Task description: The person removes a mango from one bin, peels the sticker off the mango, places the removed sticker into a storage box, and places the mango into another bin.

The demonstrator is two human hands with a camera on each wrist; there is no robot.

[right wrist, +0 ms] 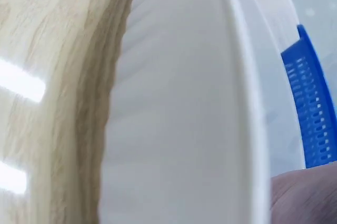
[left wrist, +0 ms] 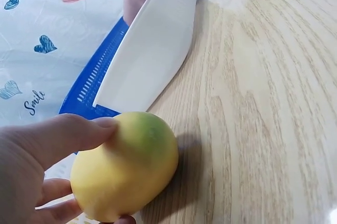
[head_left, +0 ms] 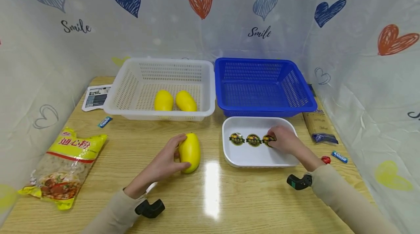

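Observation:
My left hand (head_left: 166, 160) grips a yellow mango (head_left: 191, 153) on the table, thumb on one side and fingers on the other. In the left wrist view the mango (left wrist: 139, 155) shows a green patch near the thumb. Inside a white tray (head_left: 252, 159), three round dark stickers (head_left: 237, 139) with fruit pictures form a row. With thumb and fingertips, my right hand (head_left: 283, 139) pinches at the rightmost sticker (head_left: 266, 140), partly covering it. The right wrist view shows mostly the tray's wall (right wrist: 179, 103), and the fingertips are hidden there.
Behind stand a white basket (head_left: 115, 106) holding two yellow mangoes (head_left: 163, 100) and a blue basket (head_left: 265, 109). A noodle bag (head_left: 62, 168) lies at left. On the right are a tan packet (head_left: 319, 126), a blue-wrapped candy (head_left: 339, 156) and a red candy (head_left: 326, 159).

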